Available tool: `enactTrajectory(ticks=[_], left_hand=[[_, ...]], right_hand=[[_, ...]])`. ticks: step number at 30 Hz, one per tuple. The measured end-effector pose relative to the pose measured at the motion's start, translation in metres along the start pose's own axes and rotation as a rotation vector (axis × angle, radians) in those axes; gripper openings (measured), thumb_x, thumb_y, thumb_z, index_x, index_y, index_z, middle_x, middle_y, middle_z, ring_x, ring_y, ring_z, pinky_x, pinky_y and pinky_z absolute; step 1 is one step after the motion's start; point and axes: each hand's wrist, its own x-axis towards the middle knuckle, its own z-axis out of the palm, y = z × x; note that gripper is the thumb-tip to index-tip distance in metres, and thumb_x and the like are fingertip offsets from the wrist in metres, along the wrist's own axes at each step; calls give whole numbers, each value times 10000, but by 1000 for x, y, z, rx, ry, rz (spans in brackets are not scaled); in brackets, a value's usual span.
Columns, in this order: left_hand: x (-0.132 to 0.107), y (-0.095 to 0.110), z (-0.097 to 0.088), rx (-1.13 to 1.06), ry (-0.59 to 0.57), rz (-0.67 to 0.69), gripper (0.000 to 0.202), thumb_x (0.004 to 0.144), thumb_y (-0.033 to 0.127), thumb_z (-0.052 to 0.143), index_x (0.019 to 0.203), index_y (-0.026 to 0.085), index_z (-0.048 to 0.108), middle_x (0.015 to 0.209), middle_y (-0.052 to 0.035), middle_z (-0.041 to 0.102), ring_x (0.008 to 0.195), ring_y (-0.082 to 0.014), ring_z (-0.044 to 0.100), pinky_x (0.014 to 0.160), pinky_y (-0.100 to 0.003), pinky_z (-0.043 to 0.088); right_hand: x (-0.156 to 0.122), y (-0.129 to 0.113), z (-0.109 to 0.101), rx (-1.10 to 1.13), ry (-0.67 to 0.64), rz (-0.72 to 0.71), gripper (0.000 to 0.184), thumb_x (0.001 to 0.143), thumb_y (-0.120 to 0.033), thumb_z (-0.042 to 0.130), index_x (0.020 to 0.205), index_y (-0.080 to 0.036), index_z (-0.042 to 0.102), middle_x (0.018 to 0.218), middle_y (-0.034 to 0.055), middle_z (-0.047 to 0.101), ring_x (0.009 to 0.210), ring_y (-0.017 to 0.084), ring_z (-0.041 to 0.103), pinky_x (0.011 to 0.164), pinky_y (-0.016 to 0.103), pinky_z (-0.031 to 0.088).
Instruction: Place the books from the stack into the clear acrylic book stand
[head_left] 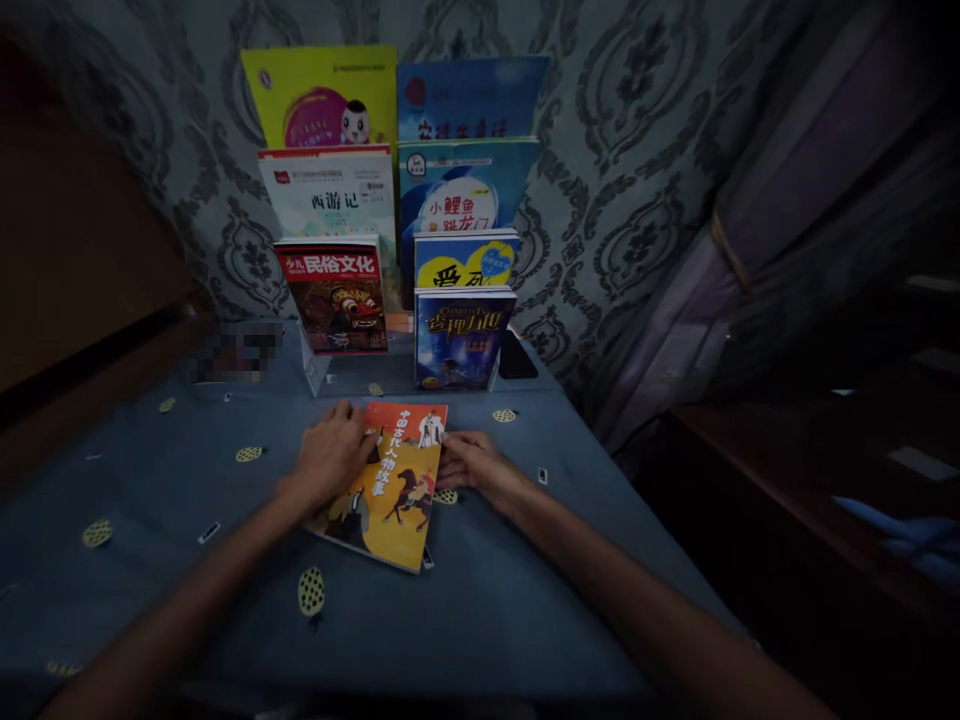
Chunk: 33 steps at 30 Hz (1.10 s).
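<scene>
An orange and yellow book [394,490] with a horse on its cover lies flat on the blue tablecloth [525,590], a little tilted. My left hand [334,452] rests on the book's upper left part, fingers spread over the cover. At the book's right edge, my right hand [471,462] has its fingertips pressed against the edge, fingers together.
Behind the book a tiered stand [315,370] holds several upright books in two columns, among them a red one [336,295] and a dark blue one [459,338]. A dark flat object [517,358] lies beside the stand. Patterned wallpaper is behind, a curtain [795,230] at the right.
</scene>
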Motion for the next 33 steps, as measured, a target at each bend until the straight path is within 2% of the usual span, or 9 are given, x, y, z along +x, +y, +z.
enactTrajectory(ticks=[3, 4, 6, 10, 14, 20, 28, 30, 33], left_hand=[[-26, 34, -3, -7, 1, 143, 406, 977, 470, 455, 1170, 139, 589, 1146, -157, 637, 1091, -324, 620, 830, -405, 526], [-34, 45, -1, 2, 8, 227, 485, 955, 522, 491, 1219, 123, 572, 1169, -173, 641, 1139, -340, 597, 879, -426, 516], [-46, 63, 2, 51, -13, 263, 609, 907, 546, 571, 1281, 67, 533, 1249, -239, 612, 1184, -388, 569, 884, -463, 518], [-49, 78, 2, 116, -85, 246, 570, 898, 311, 576, 1374, 22, 450, 1360, -310, 528, 1234, -436, 535, 846, -473, 524], [-41, 70, -10, 62, -163, 274, 528, 889, 155, 439, 1405, 42, 429, 1185, -253, 653, 1015, -367, 663, 847, -463, 502], [-36, 48, -21, -153, -139, 321, 449, 896, 185, 428, 1334, 147, 518, 1020, -142, 712, 953, -317, 673, 872, -414, 467], [-36, 46, -21, -238, -116, 294, 302, 960, 282, 381, 1013, 197, 667, 921, -116, 728, 906, -275, 682, 872, -364, 446], [-32, 34, -23, -264, -118, 230, 326, 977, 348, 382, 1002, 212, 677, 954, -110, 737, 927, -271, 685, 835, -337, 455], [-21, 4, -21, -236, -55, 27, 346, 966, 368, 408, 1151, 193, 644, 1111, -142, 720, 1006, -293, 677, 824, -339, 461]], right_hand=[[-2, 1, -4, 67, -7, 3, 223, 984, -280, 546, 827, -138, 618, 593, 44, 690, 520, 147, 690, 556, 244, 602], [-2, 0, -4, 83, -14, 8, 237, 1001, -274, 510, 843, -135, 617, 587, 44, 689, 515, 147, 689, 560, 246, 603], [-4, -1, -3, 100, -32, 22, 267, 1026, -266, 444, 873, -131, 617, 577, 45, 688, 508, 151, 689, 569, 258, 607], [-5, -3, -1, 131, -42, 15, 294, 1039, -288, 397, 885, -142, 600, 551, 34, 682, 492, 154, 687, 557, 262, 600], [-7, -3, -1, 167, -62, 9, 302, 1030, -323, 416, 897, -141, 616, 587, 54, 707, 513, 156, 698, 572, 257, 593], [-12, -3, 1, 179, -92, -25, 279, 996, -367, 504, 936, -127, 634, 639, 73, 727, 559, 164, 717, 609, 260, 597], [-12, 3, -1, 122, -112, -91, 399, 793, -522, 748, 820, -146, 618, 623, 12, 678, 542, 135, 683, 550, 234, 584], [-7, 6, -2, 58, -117, -98, 424, 722, -515, 806, 782, -155, 590, 635, 8, 681, 547, 128, 677, 542, 225, 573], [1, 7, -1, -40, -137, -85, 448, 646, -496, 842, 786, -170, 568, 635, 13, 696, 532, 129, 668, 488, 201, 532]])
